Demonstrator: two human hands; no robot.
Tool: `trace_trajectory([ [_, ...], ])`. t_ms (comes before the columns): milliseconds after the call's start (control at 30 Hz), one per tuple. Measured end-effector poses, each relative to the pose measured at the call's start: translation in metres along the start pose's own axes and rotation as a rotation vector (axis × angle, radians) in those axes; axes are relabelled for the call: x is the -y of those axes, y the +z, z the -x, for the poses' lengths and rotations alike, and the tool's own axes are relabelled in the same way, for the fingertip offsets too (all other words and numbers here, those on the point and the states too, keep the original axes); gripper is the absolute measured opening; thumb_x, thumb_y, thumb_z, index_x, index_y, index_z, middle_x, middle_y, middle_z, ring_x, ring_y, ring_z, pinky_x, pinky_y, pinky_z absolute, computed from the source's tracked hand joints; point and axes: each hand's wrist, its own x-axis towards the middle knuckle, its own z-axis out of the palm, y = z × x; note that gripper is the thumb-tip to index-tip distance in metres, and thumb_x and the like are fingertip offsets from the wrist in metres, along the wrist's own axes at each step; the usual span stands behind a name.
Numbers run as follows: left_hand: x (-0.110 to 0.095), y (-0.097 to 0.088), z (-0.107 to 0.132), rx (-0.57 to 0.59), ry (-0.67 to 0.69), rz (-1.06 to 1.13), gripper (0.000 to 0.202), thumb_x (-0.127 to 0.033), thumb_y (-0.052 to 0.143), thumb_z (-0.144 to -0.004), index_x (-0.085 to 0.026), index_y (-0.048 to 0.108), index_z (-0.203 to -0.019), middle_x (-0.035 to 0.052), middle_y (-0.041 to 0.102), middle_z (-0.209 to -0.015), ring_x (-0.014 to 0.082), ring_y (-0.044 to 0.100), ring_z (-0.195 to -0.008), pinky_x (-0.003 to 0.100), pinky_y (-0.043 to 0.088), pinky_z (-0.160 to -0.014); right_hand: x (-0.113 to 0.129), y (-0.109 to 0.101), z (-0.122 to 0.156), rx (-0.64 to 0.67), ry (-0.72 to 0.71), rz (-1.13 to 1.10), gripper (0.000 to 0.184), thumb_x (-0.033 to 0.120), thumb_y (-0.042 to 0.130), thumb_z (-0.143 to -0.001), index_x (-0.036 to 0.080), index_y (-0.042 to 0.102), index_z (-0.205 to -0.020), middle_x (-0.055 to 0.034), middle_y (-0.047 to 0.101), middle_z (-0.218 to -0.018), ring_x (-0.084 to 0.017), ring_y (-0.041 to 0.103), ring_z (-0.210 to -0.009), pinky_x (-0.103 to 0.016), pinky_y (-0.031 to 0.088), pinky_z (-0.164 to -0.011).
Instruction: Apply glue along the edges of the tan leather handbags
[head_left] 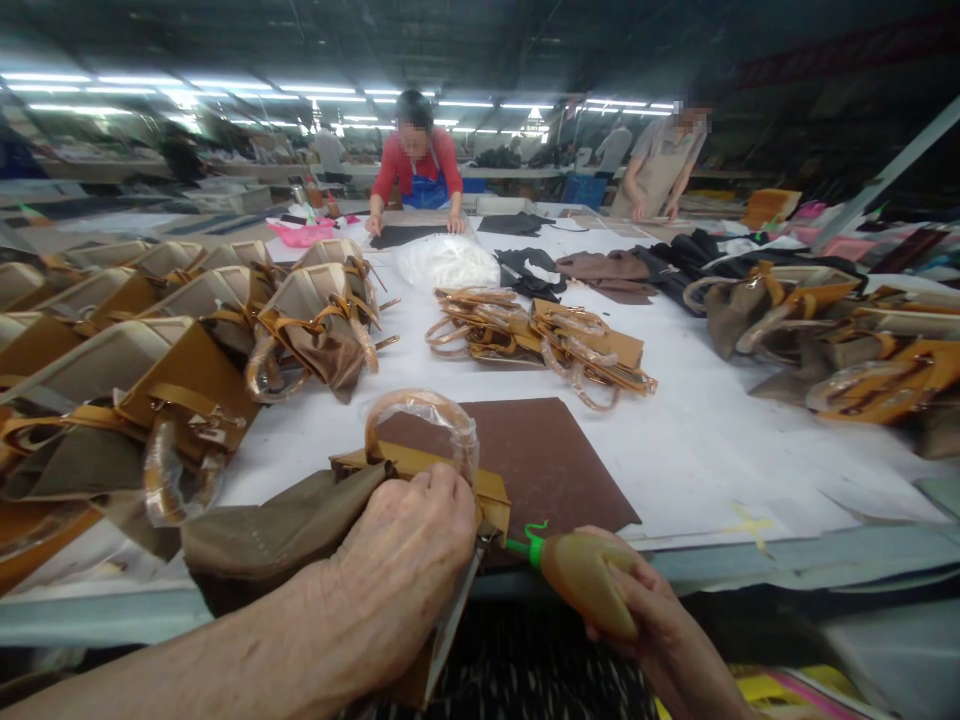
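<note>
My left hand (420, 550) is closed on a tan handbag piece (491, 500) at the table's near edge. A plastic-wrapped round handle (424, 405) stands up from the piece, and olive-brown fabric (277, 530) spreads out to its left. In my right hand (645, 600) is a yellowish squeeze bottle (589, 575) with a green nozzle, fingers wrapped round it. The nozzle's tip meets the right end of the tan piece, close to my left hand's fingers. My left fingertips are hidden behind that hand.
A brown board (555, 460) lies beneath the work. Rows of part-made handbags (187, 390) fill the left side, with more bags (885, 340) at right. Stacked handle pieces (525, 335) lie mid-table. Across the table, a person in red (416, 165) handles dark material; another person (667, 165) stands farther right.
</note>
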Motion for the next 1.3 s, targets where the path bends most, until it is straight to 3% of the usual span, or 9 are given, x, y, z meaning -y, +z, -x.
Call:
trace_trajectory([
  [167,0.001,0.0,-0.003,0.037,0.004,0.062,0.037,-0.004,0.042,-0.063,-0.006,0.053,-0.099,0.0156,0.054,-0.091,0.0288,0.054,-0.079,0.043,0.05,-0.061,-0.007,-0.002,-0.001,0.038,-0.025,0.001,0.039,0.035,0.065,-0.073,0.022,0.057,-0.109,-0.0037,0.064,-0.084,-0.013,0.052,-0.054,-0.024,0.043,-0.047],
  [333,0.001,-0.001,-0.004,0.086,-0.012,0.131,0.038,-0.002,0.04,-0.062,-0.007,0.052,-0.099,0.0144,0.054,-0.089,0.0272,0.055,-0.075,0.042,0.05,-0.059,-0.007,-0.003,-0.001,0.086,0.0,-0.002,0.043,0.037,0.068,-0.068,0.02,0.059,-0.107,-0.0044,0.064,-0.08,-0.012,0.049,-0.049,-0.022,0.04,-0.041],
  [533,0.002,-0.002,-0.003,0.045,-0.009,0.117,0.034,-0.001,0.039,-0.065,-0.007,0.053,-0.094,0.0124,0.052,-0.085,0.027,0.054,-0.073,0.043,0.049,-0.057,0.002,0.004,-0.008,0.01,-0.026,0.031,0.038,0.034,0.067,-0.072,0.023,0.057,-0.108,-0.0024,0.064,-0.085,-0.012,0.051,-0.055,-0.023,0.043,-0.047],
  [800,0.002,-0.006,-0.007,0.072,0.007,0.124,0.031,-0.003,0.042,-0.064,-0.008,0.053,-0.093,0.0111,0.051,-0.083,0.0266,0.053,-0.071,0.042,0.049,-0.055,0.004,0.001,-0.004,-0.062,-0.027,-0.016,0.043,0.036,0.07,-0.067,0.023,0.059,-0.105,-0.0025,0.064,-0.082,-0.012,0.052,-0.052,-0.023,0.041,-0.044],
  [933,0.002,-0.004,-0.005,0.077,-0.004,0.16,0.033,-0.002,0.04,-0.065,-0.008,0.052,-0.095,0.0118,0.051,-0.085,0.0267,0.053,-0.073,0.043,0.049,-0.059,0.003,-0.002,-0.003,-0.023,0.024,-0.007,0.044,0.036,0.07,-0.066,0.023,0.058,-0.106,-0.0024,0.064,-0.081,-0.012,0.052,-0.049,-0.022,0.037,-0.042],
  [1100,0.002,-0.005,-0.004,0.102,-0.018,0.169,0.033,-0.001,0.039,-0.064,-0.009,0.051,-0.095,0.0114,0.051,-0.085,0.027,0.054,-0.072,0.044,0.049,-0.058,0.005,0.002,-0.001,0.071,0.039,0.031,0.037,0.037,0.064,-0.071,0.02,0.059,-0.103,-0.0044,0.063,-0.073,-0.011,0.05,-0.041,-0.018,0.019,-0.035],
  [1300,0.003,-0.005,-0.004,0.107,-0.006,0.191,0.034,0.001,0.035,-0.066,-0.009,0.051,-0.094,0.0114,0.051,-0.085,0.0265,0.054,-0.07,0.044,0.049,-0.057,0.014,0.005,0.0,0.021,0.009,0.001,0.038,0.039,0.066,-0.071,0.018,0.058,-0.102,-0.0061,0.062,-0.068,-0.011,0.049,-0.039,-0.017,0.017,-0.034],
])
